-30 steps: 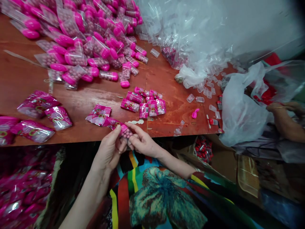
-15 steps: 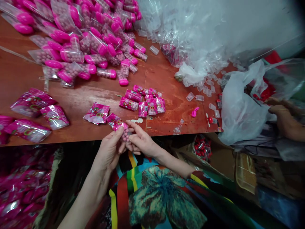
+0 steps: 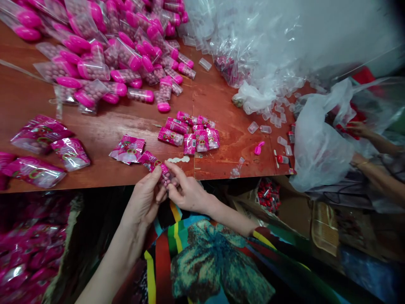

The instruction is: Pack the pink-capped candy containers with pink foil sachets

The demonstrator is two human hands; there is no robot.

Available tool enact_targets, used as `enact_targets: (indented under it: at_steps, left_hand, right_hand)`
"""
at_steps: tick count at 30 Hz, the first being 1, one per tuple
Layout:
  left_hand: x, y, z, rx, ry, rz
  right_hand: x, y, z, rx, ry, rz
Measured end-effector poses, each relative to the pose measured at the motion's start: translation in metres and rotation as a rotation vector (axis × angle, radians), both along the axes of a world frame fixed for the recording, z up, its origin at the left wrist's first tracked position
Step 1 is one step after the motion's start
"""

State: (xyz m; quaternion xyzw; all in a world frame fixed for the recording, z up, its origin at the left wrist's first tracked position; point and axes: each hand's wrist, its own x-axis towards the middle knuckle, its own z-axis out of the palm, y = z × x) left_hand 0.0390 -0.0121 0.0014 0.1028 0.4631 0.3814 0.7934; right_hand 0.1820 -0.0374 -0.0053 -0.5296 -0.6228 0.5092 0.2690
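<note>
My left hand [image 3: 144,199] and my right hand [image 3: 185,190] meet at the near edge of the red-brown table [image 3: 126,122]. Both pinch one clear tube of pink candy beads [image 3: 165,174], whose far end sits inside a pink printed wrapper [image 3: 151,161]. Just beyond lies another pink wrapper [image 3: 128,148]. A small cluster of wrapped pink packets [image 3: 190,133] lies a little further back, right of centre. A big heap of clear tubes with pink caps [image 3: 110,46] covers the far left of the table.
Larger pink packets [image 3: 41,152] lie at the left edge. Clear plastic bags [image 3: 253,46] and loose clear caps [image 3: 275,118] fill the far right. Another person's hands [image 3: 363,143] work in a white bag [image 3: 319,147] at the right. A box of red-capped tubes [image 3: 268,196] sits below the table.
Both hands have shifted slightly up and closer together on the tube and wrapper. The other person's hands at the right have moved apart, one reaching further into the bag.
</note>
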Motion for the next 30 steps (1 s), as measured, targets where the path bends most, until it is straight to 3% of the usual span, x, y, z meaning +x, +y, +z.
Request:
enact_targets:
  at_steps: [3, 6, 9, 14, 19, 21, 27, 30]
  left_hand:
    - [0.002, -0.004, -0.002, 0.034, 0.043, -0.010]
    - [0.002, -0.006, -0.001, 0.055, 0.060, -0.049]
    - [0.000, -0.005, 0.002, 0.075, 0.063, -0.123]
    - [-0.003, -0.001, 0.001, 0.067, 0.056, -0.083]
    - [0.000, -0.004, -0.005, 0.014, 0.028, -0.047]
    - [0.001, -0.006, -0.006, 0.012, 0.026, -0.038]
    - [-0.002, -0.009, -0.005, 0.106, -0.042, -0.169]
    - [-0.005, -0.007, -0.003, 0.116, -0.021, -0.184]
  right_hand:
    - [-0.001, -0.001, -0.002, -0.047, 0.118, -0.009]
    - [-0.002, 0.000, -0.009, -0.221, 0.427, -0.056]
    - [0.000, 0.002, -0.014, -0.369, 0.568, -0.104]
    - [-0.001, 0.000, -0.013, -0.263, 0.512, -0.075]
    - [-0.009, -0.003, -0.007, -0.001, 0.101, -0.146]
    - [-0.010, -0.001, -0.006, 0.004, 0.082, -0.160]
    - [-0.004, 0.014, -0.006, -0.406, 0.622, -0.153]
    - [-0.001, 0.012, -0.008, -0.385, 0.657, -0.125]
